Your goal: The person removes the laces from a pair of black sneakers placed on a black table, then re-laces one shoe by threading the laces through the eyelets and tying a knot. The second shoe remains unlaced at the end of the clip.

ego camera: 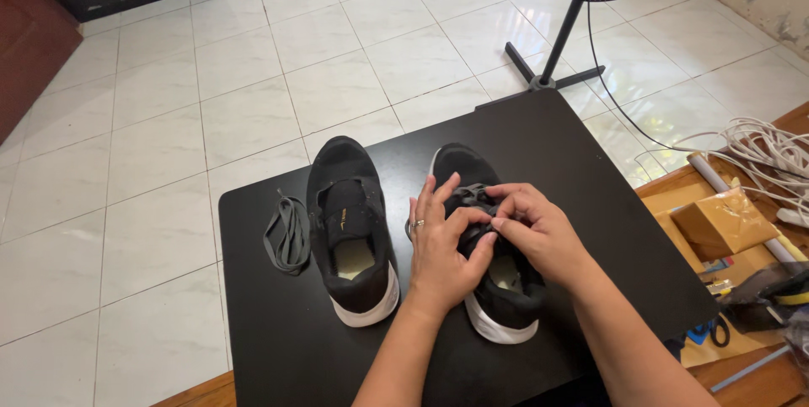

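Two black sneakers with white soles stand side by side on a small black table (581, 179), heels toward me. The left sneaker (350, 226) has no lace in it; a loose grey shoelace (286, 234) lies coiled beside it on the left. Both hands rest on the right sneaker (506, 302). My left hand (442, 247), with a ring on one finger, and my right hand (531, 226) pinch the dark lace at its tongue, fingertips meeting. The eyelets under my fingers are hidden.
White tiled floor surrounds the table. A standing fan (560, 32) rises behind the table's far corner, its cable trailing right. At right a wooden surface holds a brown taped parcel (725, 222), white cords (775, 150), and blue-handled scissors (708, 333).
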